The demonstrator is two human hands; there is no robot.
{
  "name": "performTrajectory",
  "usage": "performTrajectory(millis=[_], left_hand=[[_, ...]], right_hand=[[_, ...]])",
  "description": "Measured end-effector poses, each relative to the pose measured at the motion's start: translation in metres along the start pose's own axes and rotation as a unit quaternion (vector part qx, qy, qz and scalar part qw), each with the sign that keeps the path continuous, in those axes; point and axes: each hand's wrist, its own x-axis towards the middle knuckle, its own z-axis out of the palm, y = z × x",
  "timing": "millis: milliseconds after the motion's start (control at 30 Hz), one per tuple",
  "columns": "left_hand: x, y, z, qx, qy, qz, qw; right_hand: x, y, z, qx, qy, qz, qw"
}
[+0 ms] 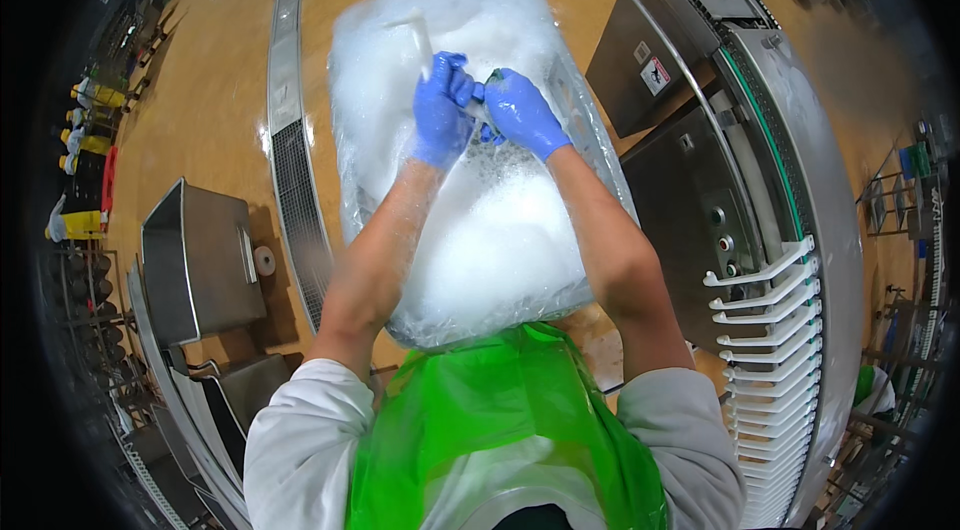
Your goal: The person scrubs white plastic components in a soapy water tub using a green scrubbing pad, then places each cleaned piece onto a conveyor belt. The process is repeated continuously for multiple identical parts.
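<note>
A tub lined with clear plastic film (420, 331) stands before me, heaped with white foam (502, 252). Over its middle, my left hand (442, 109) in a blue glove is closed around a white plastic bar (421, 42), whose bent upper end points away from me. My right hand (521, 109), also gloved in blue, pinches a dark green scrubbing pad (494, 76) close beside the left. The fingers of both hands nearly meet; what lies between them is partly hidden by gloves and suds.
On the right stands a steel conveyor machine (832, 155) with a row of white plastic arms (765, 316) and a curved metal rail (667, 42). A steel bin (217, 260) and a floor drain grate (296, 170) are on the left.
</note>
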Motion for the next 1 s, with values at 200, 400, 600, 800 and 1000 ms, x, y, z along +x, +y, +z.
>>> performTrajectory(millis=[200,400,600,800,1000], left_hand=[[-0.003,0.01,0.003,0.179,-0.019,0.066,0.981],[-0.035,0.017,0.034,0.344,-0.014,0.071,0.936],[-0.021,0.006,0.013,0.46,-0.228,0.09,0.853],[-0.031,0.03,0.011,0.199,-0.261,-0.264,0.907],[-0.031,0.022,0.004,0.443,-0.174,-0.263,0.839]], right_hand=[[-0.002,0.003,0.01,0.093,-0.027,0.004,0.995],[0.009,0.017,0.017,0.348,-0.031,0.042,0.936],[0.028,0.047,-0.014,0.066,0.189,-0.193,0.961],[-0.016,-0.017,-0.017,-0.102,0.237,-0.274,0.927],[-0.004,-0.009,-0.012,0.219,0.021,-0.079,0.972]])
